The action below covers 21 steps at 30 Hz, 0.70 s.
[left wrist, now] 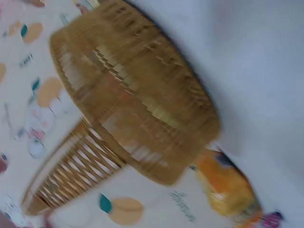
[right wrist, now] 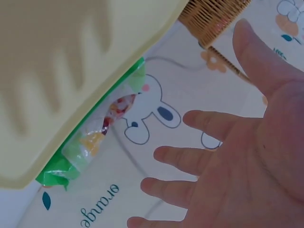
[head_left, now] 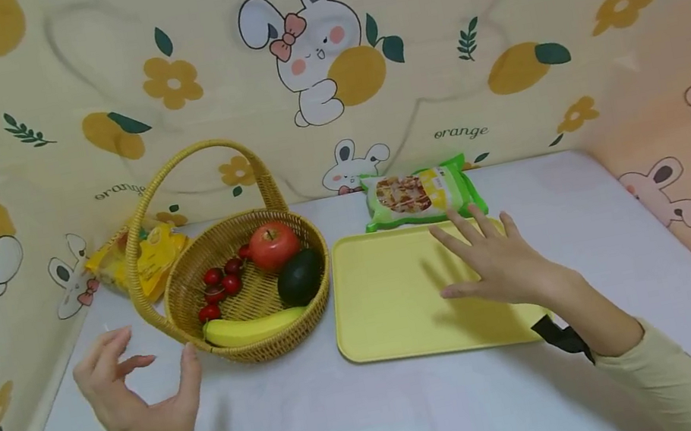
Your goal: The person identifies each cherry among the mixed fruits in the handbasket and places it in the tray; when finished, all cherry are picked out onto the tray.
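Observation:
My left hand (head_left: pixel 144 413) hovers at the near left of a wicker basket (head_left: pixel 278 345), thumb and fingers apart in a loose curve around nothing. The basket holds a banana (head_left: pixel 254 328), an avocado (head_left: pixel 301 277), a red apple (head_left: pixel 274 246) and several cherries (head_left: pixel 232 284). In the left wrist view the basket's woven side (left wrist: pixel 142 71) is blurred. Over the right part of a yellow tray (head_left: pixel 388 300) hangs my right hand (head_left: pixel 500 265), fingers spread. Its bare palm (right wrist: pixel 256 166) faces that wrist's camera, and its shadow falls on the tray.
Behind the tray lies a green snack bag (head_left: pixel 414 195), close to the patterned backdrop (head_left: pixel 423 24). A yellow package (head_left: pixel 165 255) sits behind the basket's left side. The tall basket handle (head_left: pixel 137 198) arches up on the left. All stand on a white table (head_left: pixel 355 429).

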### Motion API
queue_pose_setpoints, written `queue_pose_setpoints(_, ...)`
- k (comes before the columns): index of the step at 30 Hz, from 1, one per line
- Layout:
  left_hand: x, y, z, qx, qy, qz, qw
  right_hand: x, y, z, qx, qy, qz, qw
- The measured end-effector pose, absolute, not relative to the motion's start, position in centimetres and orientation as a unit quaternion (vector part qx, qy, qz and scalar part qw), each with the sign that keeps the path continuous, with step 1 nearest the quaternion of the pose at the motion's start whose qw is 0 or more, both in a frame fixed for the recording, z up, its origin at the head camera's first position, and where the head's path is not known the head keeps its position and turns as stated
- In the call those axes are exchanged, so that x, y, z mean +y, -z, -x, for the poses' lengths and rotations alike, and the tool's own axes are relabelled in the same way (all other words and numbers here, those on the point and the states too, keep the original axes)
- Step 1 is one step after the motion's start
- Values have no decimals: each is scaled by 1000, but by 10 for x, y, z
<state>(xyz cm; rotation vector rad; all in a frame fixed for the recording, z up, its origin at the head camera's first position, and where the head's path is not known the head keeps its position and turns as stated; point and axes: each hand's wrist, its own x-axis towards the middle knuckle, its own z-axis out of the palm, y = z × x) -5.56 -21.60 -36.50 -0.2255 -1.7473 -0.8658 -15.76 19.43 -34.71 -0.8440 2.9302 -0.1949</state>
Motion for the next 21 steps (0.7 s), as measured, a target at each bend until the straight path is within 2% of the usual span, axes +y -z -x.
queue_pose_setpoints(5,-235,385,48,-825,424,8,374,189,347,163,956,75,280,40)
queue_pose_setpoints(7,-236,390,50,-838,428,-6,337,185,346,166,955,85,283,40)
queue_pose_setpoints(16,-246,401,59,-833,450,17,321,138,336,203,908,209,359,45)
queue_pose_setpoints(21,-252,408,64,-819,477,54,315,87,319,228,849,319,408,100)
